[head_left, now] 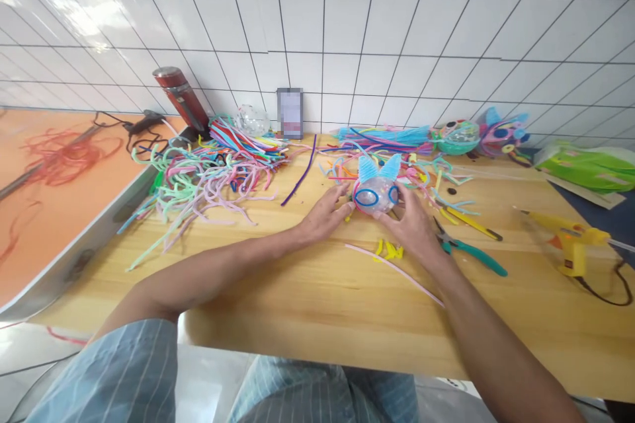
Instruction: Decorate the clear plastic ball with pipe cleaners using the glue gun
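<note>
Right hand [413,221] grips clear ball [381,201], probably plastic.

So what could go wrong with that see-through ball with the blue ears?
The clear ball looks round, so it might roll if let go. Its blue ears stick up on top, so a bump could bend them. And the right hand is close to the pliers, so it might knock them.

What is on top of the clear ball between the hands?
Two light-blue pointed pieces stand on the clear ball. Anything on top directly behind them is covered, so cannot be seen.
</note>
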A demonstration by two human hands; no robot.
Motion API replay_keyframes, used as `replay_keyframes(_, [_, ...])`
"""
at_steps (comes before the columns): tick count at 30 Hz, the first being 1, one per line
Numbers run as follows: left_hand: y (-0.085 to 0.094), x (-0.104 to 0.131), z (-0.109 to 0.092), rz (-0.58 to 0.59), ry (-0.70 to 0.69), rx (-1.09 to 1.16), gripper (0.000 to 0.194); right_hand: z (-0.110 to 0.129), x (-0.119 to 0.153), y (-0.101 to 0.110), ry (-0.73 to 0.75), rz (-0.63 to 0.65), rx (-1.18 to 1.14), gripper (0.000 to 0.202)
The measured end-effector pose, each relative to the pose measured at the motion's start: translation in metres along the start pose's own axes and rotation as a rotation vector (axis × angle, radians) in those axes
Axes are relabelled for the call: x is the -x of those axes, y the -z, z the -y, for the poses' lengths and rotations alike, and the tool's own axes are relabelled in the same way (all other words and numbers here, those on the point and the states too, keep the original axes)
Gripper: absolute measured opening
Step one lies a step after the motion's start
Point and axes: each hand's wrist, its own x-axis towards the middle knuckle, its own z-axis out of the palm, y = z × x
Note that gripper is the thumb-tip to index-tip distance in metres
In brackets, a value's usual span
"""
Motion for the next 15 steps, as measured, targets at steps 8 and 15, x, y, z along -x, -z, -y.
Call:
replay_keyframes(8, [-0.017,-0.017,0.01,-0.033,-0.004,0.191,0.044,-0.008,0.004,-0.001,0.021,-0.023,-0.026,0.084])
replay_keyframes(15, [-0.019,-0.011,0.01,-0.027,-0.016,0.222,0.044,-0.014,0.006,0.009,0.034,0.021,-0.031,0.086])
